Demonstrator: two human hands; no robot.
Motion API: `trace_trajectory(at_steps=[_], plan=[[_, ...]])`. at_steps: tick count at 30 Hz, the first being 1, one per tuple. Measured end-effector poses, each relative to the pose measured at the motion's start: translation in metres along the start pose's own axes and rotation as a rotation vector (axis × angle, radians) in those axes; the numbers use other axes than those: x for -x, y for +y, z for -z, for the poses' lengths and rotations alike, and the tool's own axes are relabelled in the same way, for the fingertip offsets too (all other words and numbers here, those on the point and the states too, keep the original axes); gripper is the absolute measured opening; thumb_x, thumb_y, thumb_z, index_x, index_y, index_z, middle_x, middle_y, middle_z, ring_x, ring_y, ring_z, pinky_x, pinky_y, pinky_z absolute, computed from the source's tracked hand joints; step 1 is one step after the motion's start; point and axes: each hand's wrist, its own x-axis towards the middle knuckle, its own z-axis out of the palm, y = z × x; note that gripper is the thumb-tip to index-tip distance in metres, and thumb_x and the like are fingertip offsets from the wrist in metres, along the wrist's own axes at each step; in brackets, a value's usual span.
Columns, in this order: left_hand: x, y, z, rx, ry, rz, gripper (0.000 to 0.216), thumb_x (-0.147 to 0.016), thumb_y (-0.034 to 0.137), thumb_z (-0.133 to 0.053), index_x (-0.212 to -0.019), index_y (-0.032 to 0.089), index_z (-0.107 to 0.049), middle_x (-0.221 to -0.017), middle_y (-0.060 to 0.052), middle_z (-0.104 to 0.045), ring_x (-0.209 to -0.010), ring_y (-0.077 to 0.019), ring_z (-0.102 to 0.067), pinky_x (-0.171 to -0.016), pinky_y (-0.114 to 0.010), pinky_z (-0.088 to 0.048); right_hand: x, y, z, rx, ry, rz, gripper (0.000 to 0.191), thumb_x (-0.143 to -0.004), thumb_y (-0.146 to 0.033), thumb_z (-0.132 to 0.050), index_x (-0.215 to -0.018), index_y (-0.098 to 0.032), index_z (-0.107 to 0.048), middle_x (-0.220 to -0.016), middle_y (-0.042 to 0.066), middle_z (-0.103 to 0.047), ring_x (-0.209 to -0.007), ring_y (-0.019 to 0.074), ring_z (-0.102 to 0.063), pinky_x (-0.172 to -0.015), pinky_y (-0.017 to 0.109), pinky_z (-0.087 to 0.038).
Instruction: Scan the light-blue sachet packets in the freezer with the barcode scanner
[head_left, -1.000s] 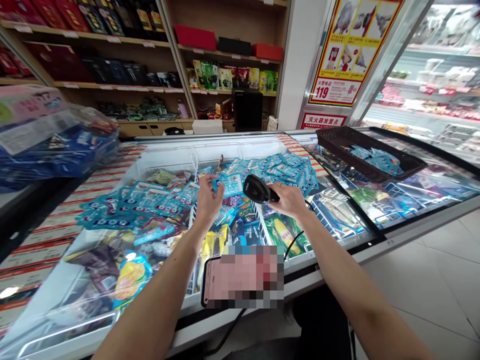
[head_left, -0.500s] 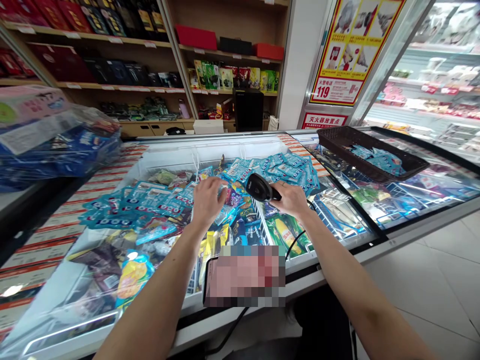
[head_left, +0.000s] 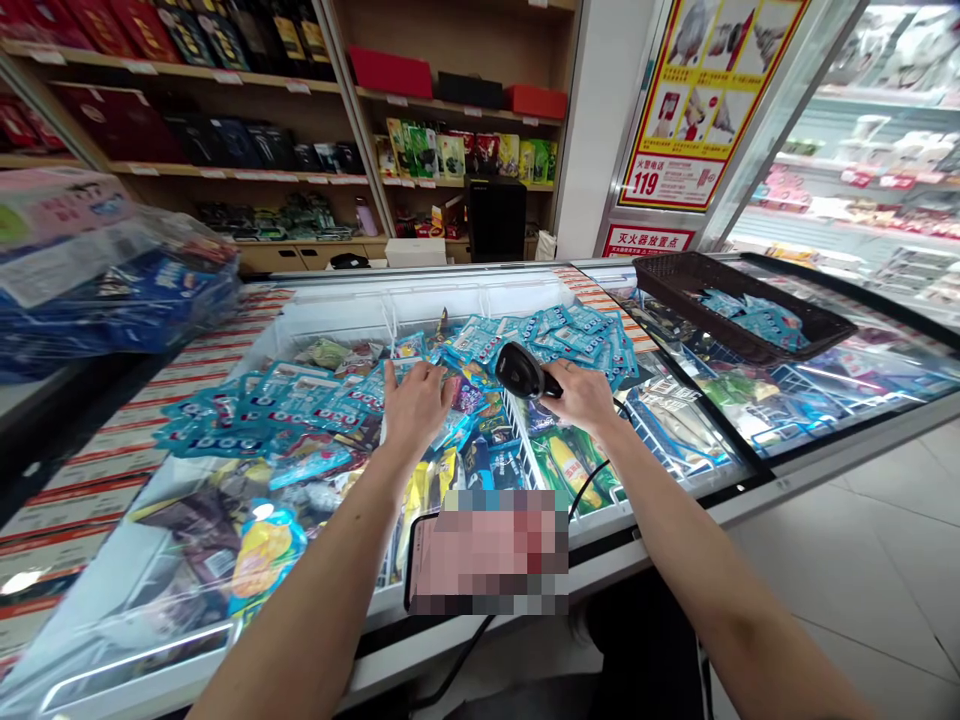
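Observation:
My right hand [head_left: 583, 398] is closed round the handle of a black barcode scanner [head_left: 521, 367], held over an open chest freezer [head_left: 360, 300]. My left hand [head_left: 415, 402] lies palm down with fingers spread on the blue snack packets [head_left: 277, 405] heaped in the freezer, holding nothing. More blue packets [head_left: 577, 335] lie piled just beyond the scanner. A phone [head_left: 487, 550] with a blurred screen rests on the freezer's near rim, below both hands.
A black mesh tray [head_left: 742, 300] with a few blue packets sits on the glass lid at right. Wrapped blue cartons [head_left: 112, 270] are stacked at left. Wooden shelves [head_left: 315, 170] with boxed goods stand behind, and a chilled display case [head_left: 862, 150] at far right.
My left hand held a blue packet up to the scanner, then lowered it onto the pile and now rests flat and empty. The scanner hand barely moved.

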Motion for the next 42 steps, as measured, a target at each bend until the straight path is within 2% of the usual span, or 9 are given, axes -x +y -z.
trace_trajectory(at_steps=[9,14,17,24,32,35,39,42], plan=[[0.001,0.002,-0.003,0.023,0.054,0.124,0.05,-0.094,0.046,-0.027,-0.123,0.019,-0.057,-0.123,-0.013,-0.061,-0.119,-0.0288,-0.052,-0.113,-0.062,-0.007,0.001,-0.001,0.0,0.007,-0.003,0.008,0.038,-0.082,-0.037,-0.056,-0.119,-0.025,-0.058,-0.105,0.003,-0.067,-0.092,0.0191,-0.062,-0.067,0.025,-0.038],[0.0,0.005,-0.002,0.059,0.025,0.059,0.05,-0.094,0.042,-0.025,-0.131,0.018,-0.05,-0.132,-0.013,-0.055,-0.132,-0.0271,-0.041,-0.115,-0.059,-0.001,0.0,-0.001,0.004,0.025,0.011,0.01,0.037,-0.084,-0.037,-0.054,-0.119,-0.025,-0.057,-0.105,0.003,-0.067,-0.093,0.0194,-0.062,-0.068,0.026,-0.039],[-0.002,0.007,-0.002,0.088,0.01,0.0,0.049,-0.095,0.038,-0.025,-0.132,0.018,-0.049,-0.133,-0.012,-0.055,-0.133,-0.0254,-0.04,-0.116,-0.056,0.0,-0.003,-0.001,0.01,0.073,0.02,0.021,0.036,-0.085,-0.037,-0.053,-0.119,-0.025,-0.057,-0.104,0.003,-0.066,-0.091,0.0196,-0.062,-0.068,0.027,-0.039],[-0.005,0.005,-0.003,0.118,-0.038,-0.081,0.048,-0.095,0.035,-0.024,-0.135,0.019,-0.045,-0.136,-0.01,-0.053,-0.131,-0.0239,-0.044,-0.117,-0.053,-0.008,-0.022,-0.01,0.025,0.133,0.015,0.033,0.036,-0.086,-0.038,-0.053,-0.12,-0.024,-0.056,-0.107,0.005,-0.066,-0.091,0.0211,-0.061,-0.066,0.028,-0.038],[-0.008,0.006,0.002,0.154,-0.089,-0.193,0.047,-0.096,0.035,-0.024,-0.138,0.021,-0.04,-0.142,-0.007,-0.047,-0.136,-0.0203,-0.037,-0.118,-0.048,-0.013,-0.019,0.0,0.006,0.052,0.093,-0.057,0.034,-0.087,-0.039,-0.052,-0.117,-0.024,-0.058,-0.103,0.005,-0.067,-0.09,0.0208,-0.062,-0.067,0.028,-0.038],[-0.011,0.004,-0.002,0.181,-0.118,-0.193,0.047,-0.096,0.036,-0.025,-0.139,0.021,-0.039,-0.144,-0.007,-0.045,-0.136,-0.0197,-0.036,-0.117,-0.046,-0.017,-0.016,0.006,0.005,0.037,0.081,-0.05,0.034,-0.086,-0.037,-0.052,-0.117,-0.024,-0.058,-0.103,0.005,-0.067,-0.09,0.0205,-0.061,-0.066,0.027,-0.038],[-0.016,-0.001,-0.009,0.218,-0.184,-0.123,0.051,-0.096,0.04,-0.023,-0.14,0.018,-0.038,-0.143,-0.009,-0.046,-0.135,-0.0204,-0.038,-0.114,-0.044,-0.024,-0.016,0.011,0.008,0.035,0.067,-0.023,0.035,-0.085,-0.034,-0.053,-0.118,-0.025,-0.058,-0.103,0.004,-0.067,-0.09,0.0203,-0.062,-0.066,0.027,-0.038],[-0.022,-0.001,-0.013,0.213,-0.198,-0.138,0.053,-0.096,0.041,-0.022,-0.141,0.017,-0.037,-0.144,-0.01,-0.044,-0.136,-0.0213,-0.037,-0.114,-0.044,-0.024,-0.016,0.011,0.008,0.032,0.066,-0.012,0.035,-0.085,-0.035,-0.053,-0.119,-0.025,-0.057,-0.104,0.004,-0.067,-0.09,0.0204,-0.062,-0.066,0.027,-0.039]])
